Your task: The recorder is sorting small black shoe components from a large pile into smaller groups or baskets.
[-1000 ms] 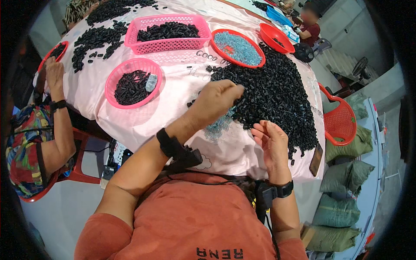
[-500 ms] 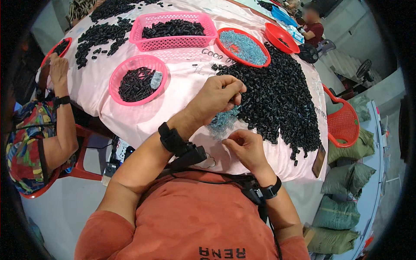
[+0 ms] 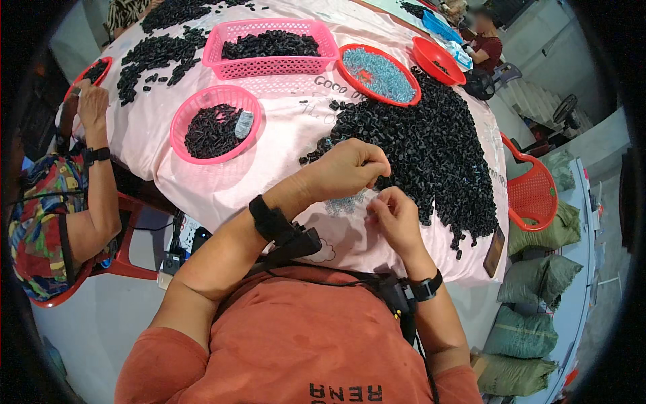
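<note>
1. Head view, hands: the wearer's two hands are over the near part of one cloth-covered counter [image 3: 282, 161]. The left hand [image 3: 350, 167] is palm down with its fingers bent and the tips drawn close; I cannot tell whether they pinch a small piece. The right hand [image 3: 397, 215] is just below it, fingers curled and thumb near the index finger; whether these meet or grip anything, I cannot tell. The two hands are close to each other.
2. Head view, pieces nearest the hands: one large pile of black pieces [image 3: 437, 155], too many to count, spreads beyond and to the right of both hands. One small heap of clear bluish pieces [image 3: 343, 205] lies on the cloth below the left hand, partly hidden.
3. Head view, containers: six show. One pink rectangular basket [image 3: 272, 68] and one pink round basket [image 3: 202, 161] hold black pieces; the round one also has one grey-blue bundle [image 3: 243, 125]. One red tray [image 3: 393, 103] holds clear bluish pieces. One red bowl [image 3: 427, 50] has a few dark bits. One small red container [image 3: 110, 62] at the far left holds black pieces, and one blue basket [image 3: 441, 27] is at the far end.
4. Head view, surroundings: one phone [image 3: 494, 252] lies at the counter's right edge, near one red chair [image 3: 535, 192]. One co-worker's hand [image 3: 93, 104] is beside the small red container; another co-worker [image 3: 486, 47] is at the far right.
</note>
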### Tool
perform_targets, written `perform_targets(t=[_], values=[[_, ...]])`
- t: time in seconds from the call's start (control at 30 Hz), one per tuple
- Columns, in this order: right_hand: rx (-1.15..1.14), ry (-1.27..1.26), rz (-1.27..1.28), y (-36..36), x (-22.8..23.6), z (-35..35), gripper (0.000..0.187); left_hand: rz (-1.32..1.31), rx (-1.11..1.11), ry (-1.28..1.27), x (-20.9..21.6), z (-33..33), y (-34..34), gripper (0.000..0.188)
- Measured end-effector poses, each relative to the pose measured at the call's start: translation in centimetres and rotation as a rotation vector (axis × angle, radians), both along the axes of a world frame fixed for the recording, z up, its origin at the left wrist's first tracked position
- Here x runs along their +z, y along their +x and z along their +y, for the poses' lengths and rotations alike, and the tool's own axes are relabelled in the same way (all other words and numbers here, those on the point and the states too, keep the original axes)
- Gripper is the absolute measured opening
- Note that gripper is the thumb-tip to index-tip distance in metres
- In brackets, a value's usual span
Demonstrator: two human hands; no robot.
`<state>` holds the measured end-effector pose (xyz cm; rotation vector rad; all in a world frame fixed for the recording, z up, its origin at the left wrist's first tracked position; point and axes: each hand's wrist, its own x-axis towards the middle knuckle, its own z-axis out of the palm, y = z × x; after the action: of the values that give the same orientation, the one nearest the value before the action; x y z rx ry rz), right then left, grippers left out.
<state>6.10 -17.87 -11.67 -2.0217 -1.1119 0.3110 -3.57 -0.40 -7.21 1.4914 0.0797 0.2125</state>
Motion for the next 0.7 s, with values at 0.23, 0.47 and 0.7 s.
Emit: perform_targets(t=[0.23,0.47,0.7], values=[[-0.071,0.249,0.576,-0.7,2.8,-0.2,0.008,-0.032,0.117,0.627,-0.7,-1.4,0.2,0.025],[-0.083,0.3,0.376,-1.1,2.5,-0.2,0.008,-0.023,0.095,0.627,-0.1,-1.8,-0.2,0.021],[-0.154,0.338,0.372,1.8,4.5,-1.2,0.004,-0.098,0.298,0.564,-0.6,-1.4,0.2,0.018]])
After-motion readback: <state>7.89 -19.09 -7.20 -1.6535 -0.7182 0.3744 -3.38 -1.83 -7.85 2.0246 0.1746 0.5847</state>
